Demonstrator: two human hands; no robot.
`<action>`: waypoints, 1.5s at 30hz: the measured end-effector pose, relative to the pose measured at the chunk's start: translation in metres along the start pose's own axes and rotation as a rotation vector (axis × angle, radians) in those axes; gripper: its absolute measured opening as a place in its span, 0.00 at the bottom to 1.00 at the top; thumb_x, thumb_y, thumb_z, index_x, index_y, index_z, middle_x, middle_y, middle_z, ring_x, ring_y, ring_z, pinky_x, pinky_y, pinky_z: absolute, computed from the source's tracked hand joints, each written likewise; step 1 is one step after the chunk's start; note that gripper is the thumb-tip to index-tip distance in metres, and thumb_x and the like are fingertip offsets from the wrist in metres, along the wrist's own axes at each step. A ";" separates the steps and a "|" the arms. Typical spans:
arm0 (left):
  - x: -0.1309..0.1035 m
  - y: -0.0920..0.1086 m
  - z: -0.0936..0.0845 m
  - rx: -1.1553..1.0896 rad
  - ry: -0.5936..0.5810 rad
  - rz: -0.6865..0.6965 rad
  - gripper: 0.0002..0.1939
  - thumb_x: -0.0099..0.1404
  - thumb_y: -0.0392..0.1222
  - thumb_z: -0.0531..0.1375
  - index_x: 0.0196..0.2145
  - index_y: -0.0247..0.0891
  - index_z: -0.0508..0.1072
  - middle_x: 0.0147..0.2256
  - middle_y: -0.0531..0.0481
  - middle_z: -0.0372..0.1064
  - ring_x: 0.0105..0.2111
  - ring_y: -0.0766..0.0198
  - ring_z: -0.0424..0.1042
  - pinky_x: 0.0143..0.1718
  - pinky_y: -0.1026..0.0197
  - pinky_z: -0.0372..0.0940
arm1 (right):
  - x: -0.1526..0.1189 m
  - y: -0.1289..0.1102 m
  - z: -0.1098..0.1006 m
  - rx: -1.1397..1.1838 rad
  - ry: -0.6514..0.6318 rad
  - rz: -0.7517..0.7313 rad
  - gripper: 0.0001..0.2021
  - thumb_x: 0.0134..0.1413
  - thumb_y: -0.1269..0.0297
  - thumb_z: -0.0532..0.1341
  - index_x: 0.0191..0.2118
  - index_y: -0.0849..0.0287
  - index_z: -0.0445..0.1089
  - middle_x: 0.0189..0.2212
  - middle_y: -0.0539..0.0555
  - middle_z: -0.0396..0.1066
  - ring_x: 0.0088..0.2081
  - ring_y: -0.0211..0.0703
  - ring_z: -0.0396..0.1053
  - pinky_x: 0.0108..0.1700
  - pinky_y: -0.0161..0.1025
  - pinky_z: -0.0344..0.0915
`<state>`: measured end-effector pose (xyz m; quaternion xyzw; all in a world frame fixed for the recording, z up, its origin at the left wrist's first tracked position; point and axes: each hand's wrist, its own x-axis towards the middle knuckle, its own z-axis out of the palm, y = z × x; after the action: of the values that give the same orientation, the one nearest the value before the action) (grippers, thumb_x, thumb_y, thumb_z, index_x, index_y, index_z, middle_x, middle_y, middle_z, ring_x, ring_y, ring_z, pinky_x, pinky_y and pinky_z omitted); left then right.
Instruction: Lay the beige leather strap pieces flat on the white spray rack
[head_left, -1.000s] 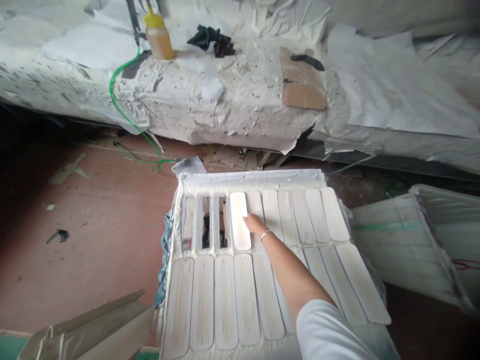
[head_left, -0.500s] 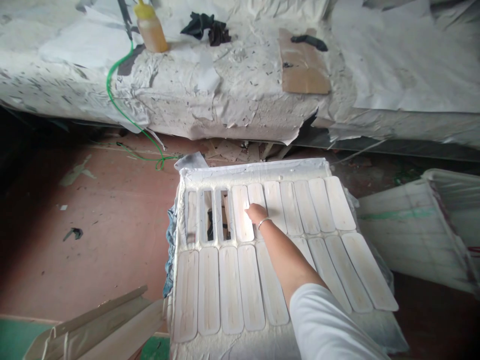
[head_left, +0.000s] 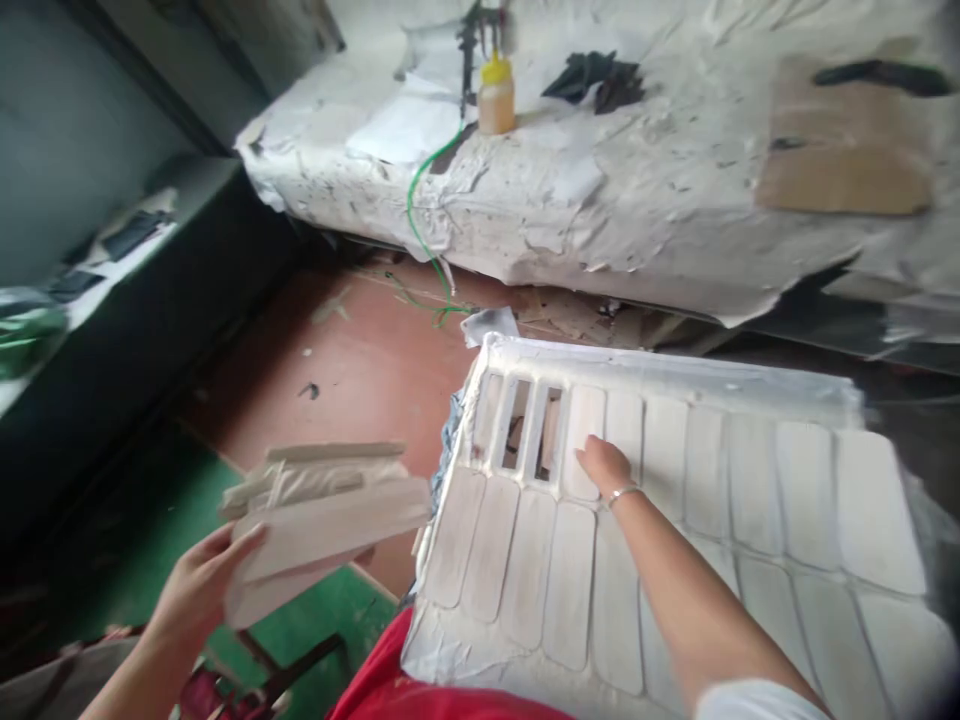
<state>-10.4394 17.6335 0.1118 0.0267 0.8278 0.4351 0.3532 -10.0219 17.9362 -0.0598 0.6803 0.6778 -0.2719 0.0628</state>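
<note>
The left hand [head_left: 201, 585] is closed on a loose bundle of pale strips [head_left: 330, 530], thumb laid over the near end and fingers beneath, holding it well apart from the left edge of a white-coated rack [head_left: 675, 372]. The right hand [head_left: 606, 466] reaches onto the rack's far row, its fingers bent in and its tips touching a rounded strip [head_left: 586, 415], the fourth place from the far left corner; whether thumb and fingers pinch it, I cannot tell. That strip lies flat, just beside three open slots [head_left: 517, 425] near that corner, and more rounded strips run on to the right edge, with a second row of them nearer the front edge. A light bracelet [head_left: 624, 493] circles the right wrist. Past the rack's far edge stands a long bench [head_left: 637, 190] with a stained, wrinkled covering; on it are a yellow-capped bottle [head_left: 496, 100], a crumpled dark cloth [head_left: 589, 78] and, farther right, a cardboard piece [head_left: 847, 175] with a black strip [head_left: 885, 75] across its far part. A green hose [head_left: 412, 200] drops over the bench's front edge to the floor [head_left: 360, 360], reddish there and green nearer the left hand. Red fabric [head_left: 442, 695] shows by the rack's front left corner.
</note>
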 end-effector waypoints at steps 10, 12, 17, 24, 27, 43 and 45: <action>0.006 0.017 0.056 -0.259 -0.376 0.032 0.23 0.45 0.48 0.71 0.34 0.31 0.71 0.23 0.52 0.70 0.19 0.68 0.66 0.21 0.67 0.62 | -0.161 -0.135 -0.016 0.256 0.409 -0.945 0.15 0.58 0.60 0.57 0.47 0.62 0.67 0.42 0.59 0.71 0.45 0.46 0.68 0.49 0.43 0.65; 0.021 0.017 0.068 -0.231 -0.457 0.007 0.22 0.46 0.48 0.70 0.34 0.31 0.71 0.23 0.51 0.70 0.20 0.67 0.67 0.21 0.66 0.62 | -0.166 -0.155 -0.010 0.140 0.366 -1.039 0.29 0.51 0.55 0.63 0.56 0.64 0.60 0.53 0.63 0.64 0.56 0.54 0.59 0.59 0.51 0.56; 0.079 0.022 0.093 -0.093 -0.676 -0.058 0.22 0.49 0.49 0.69 0.35 0.30 0.71 0.24 0.49 0.70 0.20 0.66 0.67 0.21 0.66 0.61 | -0.146 -0.187 0.024 -0.036 0.136 -0.956 0.47 0.40 0.55 0.70 0.64 0.64 0.49 0.52 0.65 0.63 0.51 0.58 0.61 0.56 0.56 0.57; 0.139 0.038 0.102 -0.134 -1.063 -0.191 0.29 0.53 0.53 0.65 0.45 0.27 0.71 0.38 0.37 0.72 0.35 0.56 0.72 0.38 0.58 0.65 | -0.129 -0.224 0.071 0.259 0.104 -0.547 0.41 0.42 0.57 0.65 0.61 0.67 0.50 0.48 0.64 0.64 0.50 0.54 0.64 0.52 0.48 0.65; 0.137 0.054 0.112 -0.063 -1.182 -0.146 0.31 0.51 0.44 0.66 0.51 0.29 0.67 0.41 0.38 0.71 0.38 0.55 0.71 0.40 0.59 0.64 | -0.128 -0.246 0.092 0.357 0.216 -0.394 0.39 0.47 0.56 0.63 0.61 0.68 0.49 0.49 0.66 0.64 0.51 0.55 0.64 0.52 0.50 0.66; 0.203 0.041 0.046 0.214 -0.598 -0.217 0.43 0.46 0.44 0.66 0.59 0.31 0.59 0.27 0.48 0.72 0.21 0.60 0.68 0.21 0.62 0.62 | -0.033 -0.179 0.050 0.988 0.436 -0.133 0.32 0.47 0.53 0.63 0.57 0.60 0.57 0.48 0.60 0.69 0.48 0.51 0.68 0.49 0.48 0.68; 0.209 0.034 0.034 0.214 -0.536 -0.224 0.41 0.47 0.43 0.66 0.58 0.31 0.60 0.26 0.48 0.72 0.20 0.60 0.68 0.20 0.62 0.62 | -0.026 -0.174 0.058 1.102 0.384 -0.118 0.29 0.48 0.53 0.62 0.54 0.60 0.59 0.46 0.60 0.70 0.47 0.51 0.69 0.48 0.47 0.68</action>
<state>-10.5843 17.7524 0.0069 0.0860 0.7439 0.2814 0.6001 -10.2028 17.8996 -0.0479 0.6107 0.4726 -0.4590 -0.4394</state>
